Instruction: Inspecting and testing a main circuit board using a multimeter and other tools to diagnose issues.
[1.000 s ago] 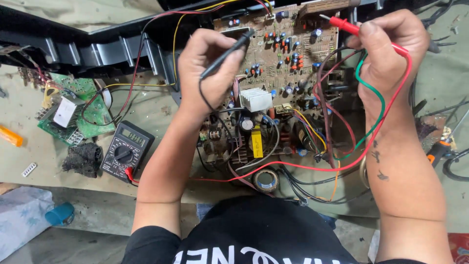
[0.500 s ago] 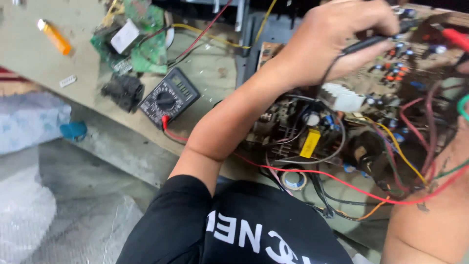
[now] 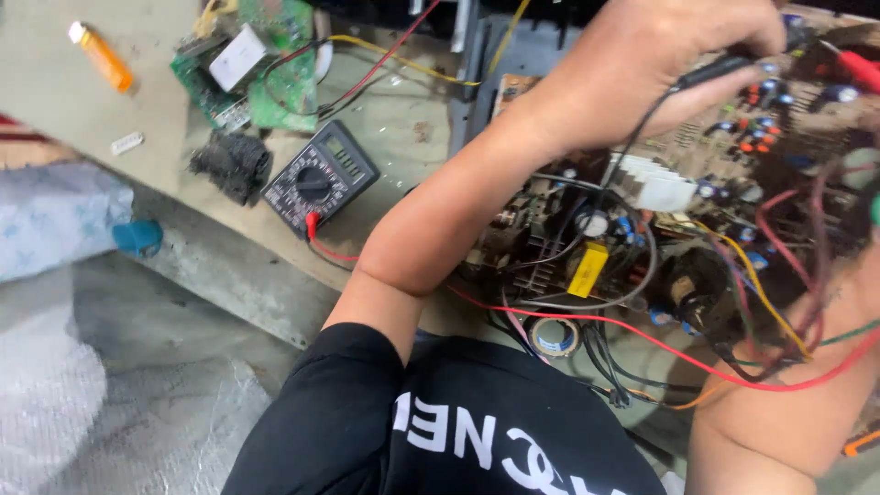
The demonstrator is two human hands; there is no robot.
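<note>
While the left hand (image 3: 642,55) hung over the circuit board (image 3: 697,192), its fingers were curled shut around a black probe (image 3: 724,66), whose tip pointed at the upper part of the board among small blue and orange capacitors. A thin black lead ran from the probe down across the board. The right hand could hardly be seen; only the forearm showed at the board's lower right edge, so whether that hand was open or closed could not be told. A red probe (image 3: 857,69) lay at the board's upper right corner, probably held by that hand, though the grip fell outside the view.

On the board sat a white block (image 3: 662,188) near its middle, a yellow part (image 3: 588,269) below that, and a tangle of red, yellow and dark wires on its right half. A red wire (image 3: 678,353) swept along the board's lower edge. A tape roll (image 3: 554,336) lay just below the board.

Left of the board, on the tabletop (image 3: 55,101), rested a black multimeter (image 3: 318,180) with a red plug in its lower corner. Further left of the board lay a dark clump (image 3: 229,165), and above the multimeter a green board (image 3: 252,60) with a white part on it. An orange lighter (image 3: 101,55) lay far left of the board, near the tabletop's upper left, with a small white chip (image 3: 126,143) below it.
</note>
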